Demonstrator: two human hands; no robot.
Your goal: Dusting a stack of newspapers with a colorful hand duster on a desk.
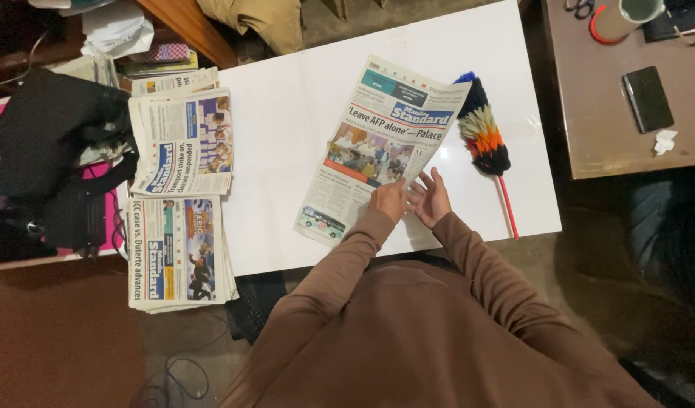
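Observation:
A folded newspaper lies tilted on the white table, its front page up. My left hand is closed on the paper's near right edge. My right hand rests beside it with fingers spread, flat on the table at the paper's corner, touching the edge. Both arms wear brown sleeves. A multicoloured feather duster with a red handle lies on the table just right of the newspaper, apart from my hands.
Two stacks of folded newspapers sit at the table's left edge. Black bags lie further left. A brown desk at the right holds a dark phone, a cup and crumpled paper.

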